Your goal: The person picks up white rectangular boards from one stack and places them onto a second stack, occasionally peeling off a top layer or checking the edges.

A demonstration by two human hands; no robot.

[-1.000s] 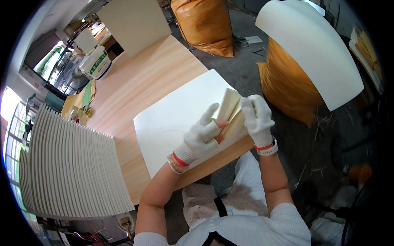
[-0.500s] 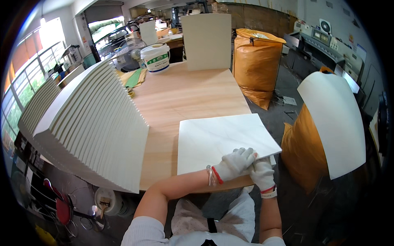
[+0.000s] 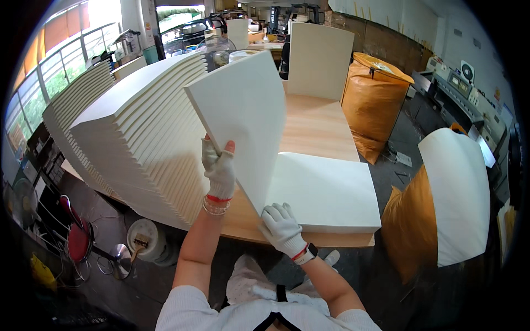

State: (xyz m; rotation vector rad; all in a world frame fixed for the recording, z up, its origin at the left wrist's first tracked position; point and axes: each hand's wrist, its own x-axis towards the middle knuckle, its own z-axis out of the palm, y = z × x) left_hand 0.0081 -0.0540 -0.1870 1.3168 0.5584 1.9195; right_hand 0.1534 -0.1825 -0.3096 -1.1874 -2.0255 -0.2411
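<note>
A large white board [image 3: 240, 105] stands steeply tilted above the table, its face turned toward the right. My left hand [image 3: 219, 168], in a white glove with bare fingertips, grips its left edge about halfway up. Low down, my gloved right hand [image 3: 282, 229] closes around the board's bottom corner. Beside that hand a second white board [image 3: 326, 187] lies flat on the wooden table [image 3: 317, 128]. Left of the raised board stands a thick row of white boards [image 3: 146, 143] on edge, close to my left hand.
An upright cream panel [image 3: 320, 60] stands at the table's far end. Orange sacks [image 3: 370, 105] stand right of it, one nearer under a white sheet [image 3: 458, 193]. Below left are a bucket [image 3: 149, 240] with a brush and a red stool [image 3: 80, 240]. Machines line the right wall.
Both hands have moved left from the flat board's near right corner. A white board is now raised and tilted between them. My view has shifted left.
</note>
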